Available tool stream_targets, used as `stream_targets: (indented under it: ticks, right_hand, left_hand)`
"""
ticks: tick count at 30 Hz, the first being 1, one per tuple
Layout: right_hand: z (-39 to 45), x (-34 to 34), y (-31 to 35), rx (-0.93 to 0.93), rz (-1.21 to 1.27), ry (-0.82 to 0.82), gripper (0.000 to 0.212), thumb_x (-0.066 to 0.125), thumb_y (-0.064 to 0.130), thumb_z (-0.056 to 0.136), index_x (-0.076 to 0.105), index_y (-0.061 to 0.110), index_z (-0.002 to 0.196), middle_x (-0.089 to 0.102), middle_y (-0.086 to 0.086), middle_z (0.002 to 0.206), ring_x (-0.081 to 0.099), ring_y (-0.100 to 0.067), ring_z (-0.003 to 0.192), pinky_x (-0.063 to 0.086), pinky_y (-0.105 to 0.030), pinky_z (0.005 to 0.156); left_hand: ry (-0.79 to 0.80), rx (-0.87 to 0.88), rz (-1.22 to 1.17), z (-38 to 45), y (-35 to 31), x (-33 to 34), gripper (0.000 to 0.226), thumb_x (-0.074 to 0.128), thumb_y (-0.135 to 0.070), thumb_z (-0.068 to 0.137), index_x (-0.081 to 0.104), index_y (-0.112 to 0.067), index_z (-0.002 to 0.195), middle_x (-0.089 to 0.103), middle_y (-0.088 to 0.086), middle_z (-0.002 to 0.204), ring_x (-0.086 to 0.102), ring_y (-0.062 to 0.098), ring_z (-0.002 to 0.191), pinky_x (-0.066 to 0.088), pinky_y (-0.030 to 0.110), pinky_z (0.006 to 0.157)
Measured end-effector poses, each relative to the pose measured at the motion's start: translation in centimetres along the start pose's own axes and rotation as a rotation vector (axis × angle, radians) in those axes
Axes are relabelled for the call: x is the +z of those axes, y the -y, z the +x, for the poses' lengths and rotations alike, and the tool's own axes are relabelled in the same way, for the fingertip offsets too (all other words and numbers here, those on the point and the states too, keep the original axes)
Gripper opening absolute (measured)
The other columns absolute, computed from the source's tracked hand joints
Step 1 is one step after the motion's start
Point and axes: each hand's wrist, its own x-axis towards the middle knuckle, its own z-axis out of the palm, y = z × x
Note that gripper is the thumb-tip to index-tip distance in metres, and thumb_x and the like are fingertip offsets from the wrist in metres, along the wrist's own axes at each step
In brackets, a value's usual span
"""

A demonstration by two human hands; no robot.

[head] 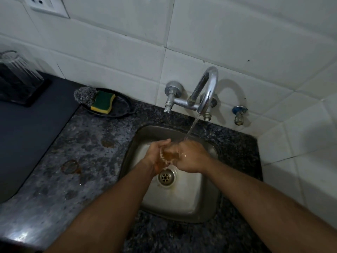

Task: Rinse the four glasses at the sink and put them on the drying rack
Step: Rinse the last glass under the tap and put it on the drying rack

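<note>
Over the steel sink (182, 198), both my hands hold one clear glass (168, 155) between them. My left hand (156, 152) cups it from the left, its fingers curled round the glass. My right hand (191, 156) grips it from the right. Water runs from the chrome tap (206, 88) in a thin stream onto the glass and my right hand. The glass is mostly hidden by my fingers. At the far left, a ribbed clear glass (16, 70) stands upside down on a black drying rack (23, 95).
A black dish (122, 106) behind the sink's left corner holds a yellow-green sponge (103, 102) and steel wool (84, 95). Wet speckled granite counter (73, 152) surrounds the sink. A dark mat (27, 134) lies left. White tiled walls stand behind and right, with a small valve (239, 115).
</note>
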Motion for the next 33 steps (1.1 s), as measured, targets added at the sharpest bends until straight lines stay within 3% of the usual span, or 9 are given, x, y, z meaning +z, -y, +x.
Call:
stream_targets:
  ticks: [4,9,15,19,22,25,27,30,33]
  right_hand:
    - [-1.1,0.0,0.4,-0.137,-0.104,-0.112,0.027,0.076,0.043,0.085,0.072,0.039,0.111,0.072,0.011,0.111,0.068,-0.014,0.098,0.052,-0.028,0.079]
    - [-2.8,2.4,-0.6,0.056,0.344,-0.495,0.031,0.092,0.035,0.072,0.080,0.032,0.101,0.075,0.014,0.102,0.069,-0.006,0.090,0.060,-0.034,0.081]
    - [-2.7,4.7,1.3,0.258,0.722,-0.796,0.035,0.101,0.021,0.060,0.074,0.022,0.082,0.057,0.012,0.110,0.066,-0.013,0.096,0.061,-0.031,0.070]
    - [-1.5,4.3,1.8,0.399,0.745,-0.790,0.044,0.100,0.022,0.060,0.065,0.026,0.086,0.050,0.011,0.129,0.056,-0.010,0.116,0.057,-0.024,0.090]
    - [-1.4,4.0,2.1,0.497,0.937,-0.645,0.050,0.098,0.020,0.067,0.062,0.026,0.100,0.064,0.007,0.118,0.063,-0.010,0.103,0.045,-0.002,0.072]
    - [-1.6,4.6,1.8,0.463,1.016,-0.542,0.055,0.097,0.011,0.066,0.059,0.033,0.099,0.072,0.011,0.098,0.071,-0.008,0.086,0.057,-0.017,0.065]
    - [-1.7,4.4,1.6,0.388,0.977,-0.501,0.056,0.095,0.005,0.063,0.058,0.032,0.095,0.071,0.013,0.092,0.068,0.003,0.078,0.053,-0.014,0.062]
    - [-1.5,4.1,1.0,0.302,0.994,-0.433,0.057,0.091,-0.004,0.062,0.059,0.026,0.099,0.069,0.010,0.094,0.064,0.005,0.078,0.050,-0.012,0.062]
    - [-1.2,4.2,0.2,0.397,1.304,-0.452,0.066,0.082,-0.010,0.063,0.055,0.024,0.113,0.070,-0.004,0.107,0.069,-0.017,0.095,0.055,-0.025,0.067]
  left_hand:
    - [-0.049,-0.073,0.024,-0.6,0.9,0.2,0.033,0.055,-0.025,0.095,0.061,-0.008,0.068,0.054,0.004,0.051,0.043,0.013,0.032,0.025,0.015,0.032]
    - [-0.098,-0.080,-0.083,-0.9,0.5,0.6,0.039,0.047,-0.026,0.095,0.077,-0.001,0.103,0.072,0.017,0.094,0.065,0.025,0.070,0.048,0.029,0.053]
    - [-0.054,-0.082,-0.065,-1.2,0.8,1.2,0.062,0.058,-0.024,0.074,0.069,0.002,0.128,0.064,0.022,0.119,0.063,0.033,0.097,0.050,0.039,0.076]
    - [-0.075,-0.090,-0.027,-1.2,0.5,1.4,0.050,0.053,-0.026,0.078,0.075,0.002,0.113,0.061,0.021,0.105,0.059,0.031,0.076,0.043,0.033,0.061]
    - [-0.076,-0.085,0.062,-1.8,-0.1,1.3,0.041,0.043,-0.024,0.094,0.078,-0.003,0.091,0.068,0.018,0.084,0.058,0.027,0.063,0.041,0.026,0.048]
    - [-0.098,-0.055,0.176,-2.2,-0.9,1.1,0.043,0.043,-0.021,0.099,0.078,0.001,0.111,0.075,0.023,0.105,0.070,0.042,0.094,0.058,0.045,0.076]
    - [-0.145,-0.022,0.294,-2.6,-1.4,1.3,0.040,0.046,-0.024,0.102,0.077,-0.001,0.112,0.078,0.021,0.106,0.072,0.043,0.110,0.059,0.055,0.097]
    - [-0.157,0.055,0.377,-2.9,-1.3,1.2,0.036,0.051,-0.029,0.104,0.079,-0.008,0.102,0.080,0.015,0.098,0.074,0.037,0.104,0.057,0.048,0.096]
    - [-0.017,0.095,0.395,-4.0,-1.2,1.3,0.050,0.044,-0.047,0.109,0.079,-0.011,0.112,0.080,0.012,0.106,0.075,0.028,0.100,0.055,0.041,0.093]
